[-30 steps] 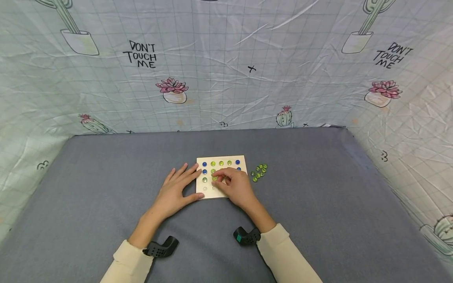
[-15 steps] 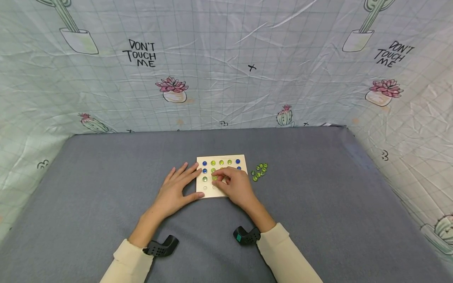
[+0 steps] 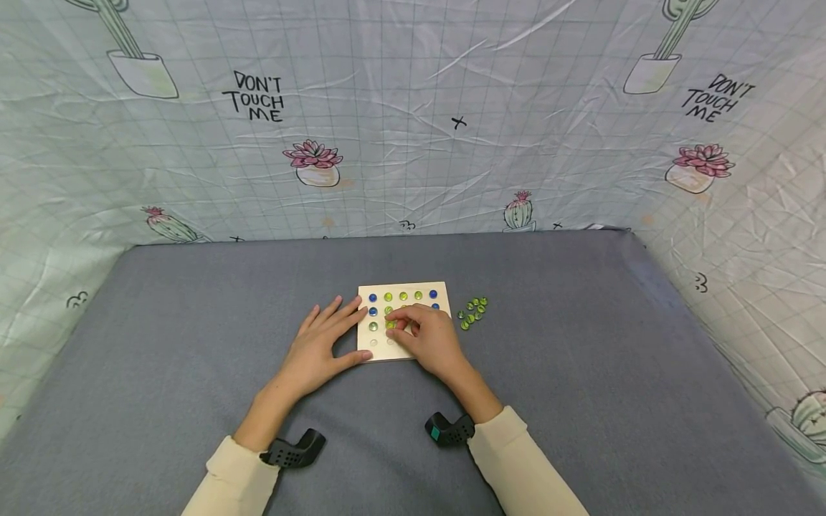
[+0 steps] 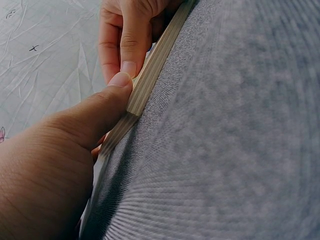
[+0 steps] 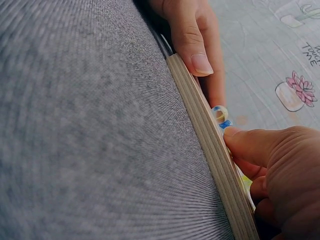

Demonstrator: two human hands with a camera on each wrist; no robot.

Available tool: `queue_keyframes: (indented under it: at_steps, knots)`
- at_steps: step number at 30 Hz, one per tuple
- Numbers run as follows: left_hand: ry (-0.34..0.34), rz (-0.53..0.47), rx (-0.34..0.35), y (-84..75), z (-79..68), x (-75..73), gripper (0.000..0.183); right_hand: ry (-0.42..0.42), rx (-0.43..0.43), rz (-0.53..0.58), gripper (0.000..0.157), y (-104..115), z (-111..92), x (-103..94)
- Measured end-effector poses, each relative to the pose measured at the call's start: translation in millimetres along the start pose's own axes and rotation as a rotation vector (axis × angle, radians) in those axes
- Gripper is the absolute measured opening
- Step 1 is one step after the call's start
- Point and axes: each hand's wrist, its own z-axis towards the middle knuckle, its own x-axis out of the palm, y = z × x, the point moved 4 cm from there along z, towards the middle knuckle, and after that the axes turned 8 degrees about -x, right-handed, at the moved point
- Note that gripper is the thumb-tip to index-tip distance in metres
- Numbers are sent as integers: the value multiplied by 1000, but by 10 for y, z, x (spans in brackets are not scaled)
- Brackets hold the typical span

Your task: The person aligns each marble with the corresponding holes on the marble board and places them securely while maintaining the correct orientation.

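A pale wooden board (image 3: 382, 354) lies on the grey cloth with blue marbles (image 3: 373, 312) and green marbles (image 3: 403, 296) set in its rows. Spread along its left side, my left hand (image 3: 316, 355) rests fingertips and thumb on the board. My right hand (image 3: 435, 340) is over the board's right half, index finger and thumb pinching a green marble (image 3: 390, 325) in the third row. That hand hides part of the lower rows. In the right wrist view, the board's layered edge (image 5: 210, 150) runs below both hands.
Several loose green marbles (image 3: 472, 317) lie on the grey cloth (image 3: 581, 344) just right of the board. A patterned fabric (image 3: 413, 143) rises behind and beside the table. Each wrist carries a black camera mount (image 3: 295, 450).
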Motion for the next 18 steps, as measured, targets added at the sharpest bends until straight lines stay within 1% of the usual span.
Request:
queue_keyframes:
  at_steps: [12, 15, 18]
  knots:
    - [3, -2, -2, -13, -2, -1, 75, 0, 2, 1, 13, -8, 0, -3]
    - [5, -3, -5, -10, -2, 0, 74, -7, 8, 19, 12, -20, -1, -7]
    - [2, -1, -3, -10, 1, -1, 74, -25, 21, 59, 11, -38, 0, -22]
